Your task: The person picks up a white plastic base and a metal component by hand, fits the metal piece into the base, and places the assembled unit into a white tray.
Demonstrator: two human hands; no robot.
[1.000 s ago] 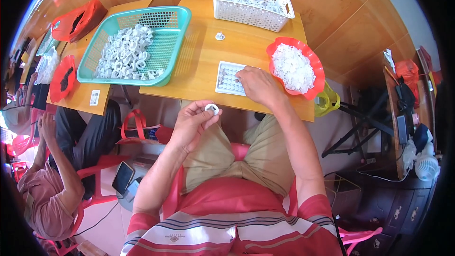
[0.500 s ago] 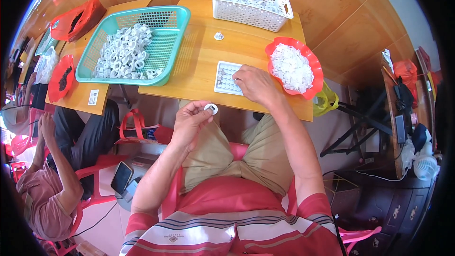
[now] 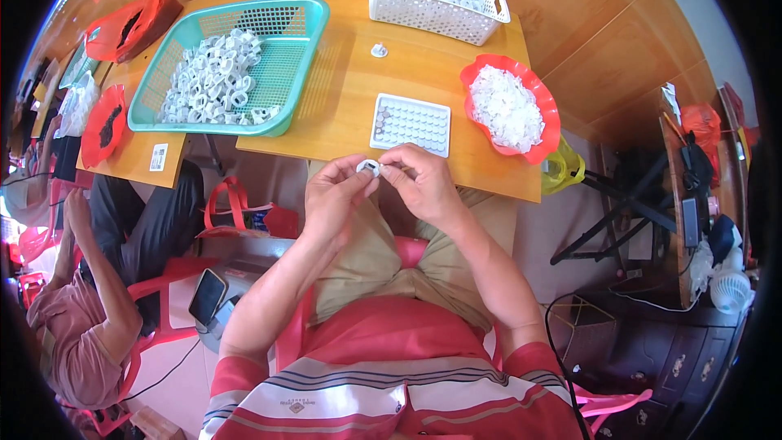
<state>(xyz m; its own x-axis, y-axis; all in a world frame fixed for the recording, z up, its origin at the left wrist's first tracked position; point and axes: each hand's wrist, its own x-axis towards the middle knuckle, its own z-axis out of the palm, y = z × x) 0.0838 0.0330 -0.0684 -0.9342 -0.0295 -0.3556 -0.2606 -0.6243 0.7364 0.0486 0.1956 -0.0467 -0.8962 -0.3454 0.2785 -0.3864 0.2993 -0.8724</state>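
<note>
Above my lap, just off the table's near edge, my left hand (image 3: 332, 195) pinches a small white plastic ring-shaped part (image 3: 367, 166) with a dark opening. My right hand (image 3: 425, 189) meets it from the right, thumb and fingertips pressed together at the part's side. Whatever sits between those fingertips is too small to make out. Just beyond both hands lies a white tray (image 3: 413, 100) with rows of round pockets, a few grey discs at its left end. A green basket (image 3: 218, 128) at the left holds a heap of similar white-grey parts (image 3: 216, 73).
A scalloped red bowl (image 3: 551, 118) of clear plastic pieces (image 3: 507, 107) stands right of the tray. Behind is a white perforated basket (image 3: 432, 23) of parts. One small white piece (image 3: 379, 50) stands mid-table. Another person (image 3: 90, 326) sits at the left.
My right hand has left the tray and come back to the part in my left hand. My left hand has moved slightly right and up, turning the part.
</note>
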